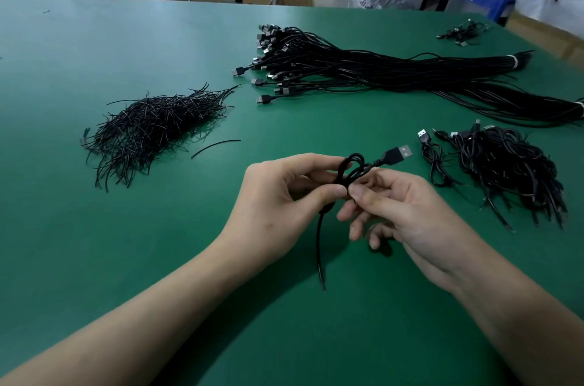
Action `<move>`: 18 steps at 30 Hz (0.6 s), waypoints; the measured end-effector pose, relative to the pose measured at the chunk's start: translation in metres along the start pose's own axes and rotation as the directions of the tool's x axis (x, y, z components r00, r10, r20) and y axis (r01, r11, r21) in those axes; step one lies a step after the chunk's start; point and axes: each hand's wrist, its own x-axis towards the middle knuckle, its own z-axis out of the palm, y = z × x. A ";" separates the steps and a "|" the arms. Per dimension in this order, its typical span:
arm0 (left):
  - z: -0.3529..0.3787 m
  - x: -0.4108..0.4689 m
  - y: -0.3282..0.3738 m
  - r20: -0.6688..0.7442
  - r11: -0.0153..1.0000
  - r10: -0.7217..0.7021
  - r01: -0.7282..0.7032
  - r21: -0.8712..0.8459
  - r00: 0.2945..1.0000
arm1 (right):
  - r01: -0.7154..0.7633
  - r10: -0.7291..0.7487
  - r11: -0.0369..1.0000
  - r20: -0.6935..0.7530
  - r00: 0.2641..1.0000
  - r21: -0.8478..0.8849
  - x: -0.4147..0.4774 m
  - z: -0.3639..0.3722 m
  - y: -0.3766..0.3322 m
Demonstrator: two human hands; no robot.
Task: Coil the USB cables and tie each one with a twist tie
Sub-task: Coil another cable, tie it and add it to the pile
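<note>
A black USB cable (354, 165) is wound into a small loop between both hands, above the green table (94, 243). Its silver plug (398, 153) points up and to the right. A loose tail of the cable hangs down from the hands towards me. My left hand (284, 196) pinches the loop between thumb and fingers. My right hand (401, 215) grips the same bundle from the right with thumb and forefinger. A pile of black twist ties (151, 129) lies to the left, with one single tie (215, 147) beside it.
A long bundle of uncoiled USB cables (379, 72) stretches across the far right of the table. A heap of coiled cables (505, 167) sits at the right, one coiled cable (434, 161) beside it. A few more cables (463, 33) lie at the far right corner. Boxes and shelves stand beyond the table.
</note>
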 end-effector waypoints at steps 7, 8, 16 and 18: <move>-0.004 0.000 0.003 0.070 0.945 0.205 -0.216 0.245 0.976 | 0.000 -0.002 1.000 -0.075 0.997 -0.027 0.000 0.000 -0.001; -0.007 0.001 0.003 0.123 0.911 0.260 -0.285 0.299 0.958 | -0.006 0.004 1.000 -0.075 0.997 -0.025 0.000 -0.001 -0.002; -0.025 0.010 -0.002 0.395 0.537 0.472 -0.612 0.580 0.788 | -0.105 0.104 0.994 0.032 0.994 0.029 -0.003 -0.004 -0.002; -0.026 0.011 -0.001 0.410 0.490 0.507 -0.645 0.587 0.758 | -0.117 0.113 0.992 0.068 0.991 0.057 -0.003 -0.004 -0.003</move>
